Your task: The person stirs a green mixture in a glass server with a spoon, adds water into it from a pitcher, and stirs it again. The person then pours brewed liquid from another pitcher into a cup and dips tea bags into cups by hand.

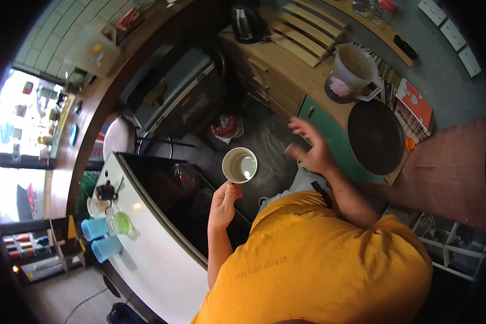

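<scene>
A white cup (pixel 239 165) with clear liquid in it is held upright by my left hand (pixel 225 203), its thumb and fingers closed at the cup's near side. My right hand (pixel 312 149) is raised with its fingers apart and nothing in it, near the edge of the green mat (pixel 329 137). To the right of that hand lies a round dark plate or tray (pixel 368 137). Behind it a large clear pitcher (pixel 346 74) with a pink flower print stands on the wooden cabinet.
On the left, a white counter (pixel 162 256) holds blue cups (pixel 107 248) and a glass (pixel 119 222) with something green. A stool (pixel 120 136) stands beyond it. A kettle (pixel 247 25), wooden slats (pixel 306 33) and a red-covered book (pixel 414 101) are at the back and right.
</scene>
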`<state>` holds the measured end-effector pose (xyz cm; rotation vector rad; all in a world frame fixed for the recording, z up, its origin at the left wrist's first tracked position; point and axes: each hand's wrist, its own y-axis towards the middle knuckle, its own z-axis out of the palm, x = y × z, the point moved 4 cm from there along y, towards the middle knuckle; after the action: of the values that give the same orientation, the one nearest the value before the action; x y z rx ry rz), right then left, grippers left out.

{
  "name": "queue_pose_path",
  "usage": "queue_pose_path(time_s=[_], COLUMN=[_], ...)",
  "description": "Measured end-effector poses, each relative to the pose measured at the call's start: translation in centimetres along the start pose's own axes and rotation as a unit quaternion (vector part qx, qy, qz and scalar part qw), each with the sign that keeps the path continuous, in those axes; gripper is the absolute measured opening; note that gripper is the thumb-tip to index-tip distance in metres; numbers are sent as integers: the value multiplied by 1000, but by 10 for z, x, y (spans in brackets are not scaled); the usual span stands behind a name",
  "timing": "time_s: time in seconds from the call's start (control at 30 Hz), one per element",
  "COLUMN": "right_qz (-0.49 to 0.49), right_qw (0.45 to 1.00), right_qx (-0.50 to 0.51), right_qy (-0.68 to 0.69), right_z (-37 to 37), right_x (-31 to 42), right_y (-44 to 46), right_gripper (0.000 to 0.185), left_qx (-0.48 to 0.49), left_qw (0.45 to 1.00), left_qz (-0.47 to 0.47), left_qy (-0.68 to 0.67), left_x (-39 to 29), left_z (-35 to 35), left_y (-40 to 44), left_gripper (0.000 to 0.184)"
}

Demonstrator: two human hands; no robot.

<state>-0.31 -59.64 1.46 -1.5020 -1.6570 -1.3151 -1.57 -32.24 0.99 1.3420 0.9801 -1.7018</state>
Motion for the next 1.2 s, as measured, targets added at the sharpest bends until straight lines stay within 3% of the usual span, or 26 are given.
queue_pose_path(time_s=[0.07, 0.13, 0.17, 0.23, 0.3, 0.37, 0.4, 0.57, 0.67, 0.87, 0.93, 1.2], right_qz=[145, 138, 142, 186, 195, 96, 182, 112, 67, -2, 33, -99], right_qw=[967, 897, 897, 802, 800, 887, 915, 918, 912, 898, 916, 950], right_qx=[-209, -418, -418, -507, -510, -393, -344, -381, -399, -432, -383, -296], right_qy=[-13, -37, -39, -254, -248, -222, -110, -1, 68, -86, -114, -19], right_z=[-55, -115, -139, -184, -217, -237, -242, -237, -235, -244, -244, -259], right_x=[-57, -110, -131, -158, -190, -213, -229, -297, -310, -261, -247, -124], right_y=[-2, -4, 0, -1, 7, 22, 26, 37, 47, 93, 101, 133], right_gripper=[61, 58, 58, 59, 51, 40, 33, 34, 48, 52, 34, 38], left_qx=[-18, -29, -36, -32, -37, -43, -35, -66, -27, -65, -64, -117], left_qw=[999, 996, 997, 999, 999, 995, 993, 991, 987, 989, 989, 993], left_qz=[-4, 9, 22, 20, 26, 28, 34, 8, 42, 42, 53, 33], left_qy=[40, 84, 69, 38, -23, -82, -111, -115, -153, -126, -122, -14], left_x=[-2, -4, -6, 6, 6, 4, 3, -5, -3, -5, -9, -31], left_z=[16, 35, 48, 68, 103, 131, 143, 175, 168, 135, 120, 59], left_y=[23, 50, 65, 94, 122, 144, 151, 177, 181, 177, 178, 178], left_gripper=[39, 38, 38, 37, 37, 37, 37, 40, 38, 40, 39, 37])
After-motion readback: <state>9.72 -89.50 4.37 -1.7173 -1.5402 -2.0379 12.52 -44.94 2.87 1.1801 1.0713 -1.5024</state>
